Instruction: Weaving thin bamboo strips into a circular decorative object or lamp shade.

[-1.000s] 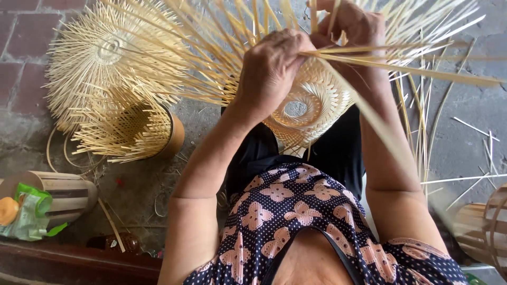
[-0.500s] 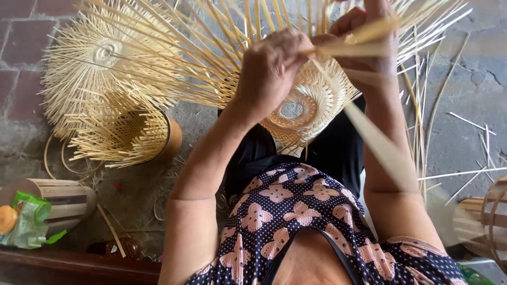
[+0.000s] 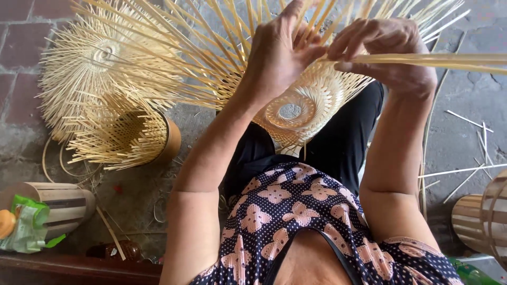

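Concrete floor (image 3: pixel 465 142), brick along its left edge; unfinished bamboo baskets (image 3: pixel 113 132) lying at left; loose bamboo strips (image 3: pixel 467 120) scattered at right; wooden forms near both lower corners.

The half-woven basket of thin pale-yellow bamboo strips (image 3: pixel 296 108) showed a straw colour throughout, its centre a tight ring of concentric weave around a grey opening, and the long flat bamboo strip (image 3: pixel 449 60) was the same light yellow. The sleeveless dark navy blouse (image 3: pixel 296 211) carried a pattern of small white dots and pinkish-beige four-petalled flowers, above plain black trousers (image 3: pixel 338 153). The round wooden slatted form (image 3: pixel 58 203) was pale tan with dark gaps, beside a crumpled green and white plastic packet (image 3: pixel 29 227), on grey concrete ground (image 3: pixel 465 142) bordered by reddish-brown bricks (image 3: pixel 21 31).
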